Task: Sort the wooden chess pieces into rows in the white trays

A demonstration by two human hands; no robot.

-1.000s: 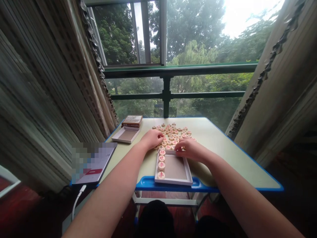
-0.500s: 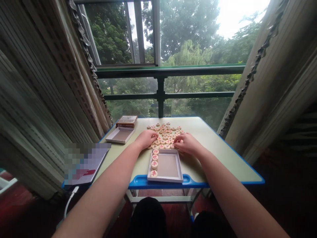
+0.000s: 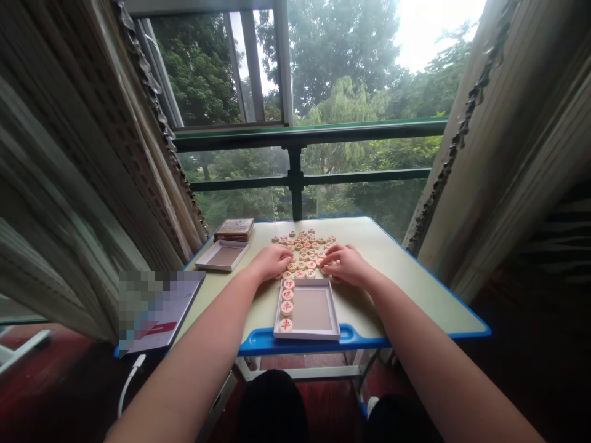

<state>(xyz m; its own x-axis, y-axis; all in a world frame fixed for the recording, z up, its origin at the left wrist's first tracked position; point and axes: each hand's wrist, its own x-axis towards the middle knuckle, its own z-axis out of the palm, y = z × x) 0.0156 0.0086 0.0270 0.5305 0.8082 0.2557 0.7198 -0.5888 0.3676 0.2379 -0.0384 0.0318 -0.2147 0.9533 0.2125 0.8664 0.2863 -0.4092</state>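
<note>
Wooden xiangqi pieces (image 3: pixel 305 248) with red and dark characters lie spread in a group on the table. At the group's left edge rests my left hand (image 3: pixel 276 261), its bent fingers against the nearest pieces and holding none that I can see. My right hand (image 3: pixel 347 263) is over the right edge, fingers apart and touching pieces, some of them hidden beneath it. A shallow white box tray (image 3: pixel 335 307) stands between my forearms at the near edge. Along its left side, several red-marked pieces (image 3: pixel 287 306) form a column, faces up.
A second shallow box (image 3: pixel 222 266) lies at the left, in front of a brown box (image 3: pixel 234 229). A partly blurred flat device (image 3: pixel 184 301) with a white cable (image 3: pixel 129 375) is at the left edge. The pale table (image 3: pixel 406 295) has a blue rim; a window railing (image 3: pixel 369 131) stands behind it.
My right hand's fingers have spread and reached a little further over the pieces. My left hand has barely moved. The camera view has shifted slightly, and the column in the tray is unchanged.
</note>
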